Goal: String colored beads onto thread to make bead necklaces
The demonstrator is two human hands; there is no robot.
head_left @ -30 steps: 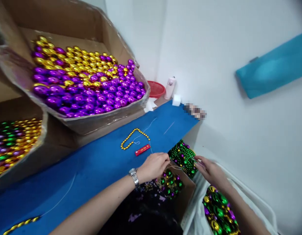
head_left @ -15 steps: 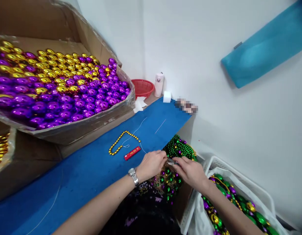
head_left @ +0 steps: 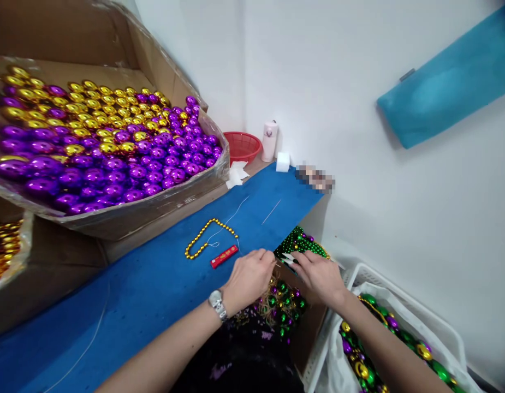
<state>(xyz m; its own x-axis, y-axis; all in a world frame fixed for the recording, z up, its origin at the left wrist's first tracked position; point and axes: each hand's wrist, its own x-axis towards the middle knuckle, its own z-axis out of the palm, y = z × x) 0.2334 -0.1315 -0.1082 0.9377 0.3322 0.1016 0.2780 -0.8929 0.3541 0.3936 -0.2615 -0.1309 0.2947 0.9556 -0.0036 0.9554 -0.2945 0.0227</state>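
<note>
My left hand (head_left: 252,277), with a metal watch (head_left: 218,304) on its wrist, is pinched on a thin white string whose short end sticks out past the fingertips. That string (head_left: 238,244) runs back to a strand of small gold beads (head_left: 198,232) on the blue table cover. In my right hand (head_left: 321,277) is a small pair of thread snips (head_left: 290,258), blades pointing left and a short gap from the string end. A red narrow packet (head_left: 224,256) lies beside the gold beads. Part of the snips is hidden by my fingers.
A cardboard box (head_left: 154,202) of purple and gold balls stands at left. Below my hands hang bead strands (head_left: 285,300). A white basket (head_left: 424,311) with bead garlands is at right. A red bowl (head_left: 246,155), pink bottle (head_left: 269,143) and white roll (head_left: 283,162) stand at the back.
The snips have come away from the string, and my hands are slightly farther apart. A short string end now shows at my left fingertips. The view has shifted slightly.
</note>
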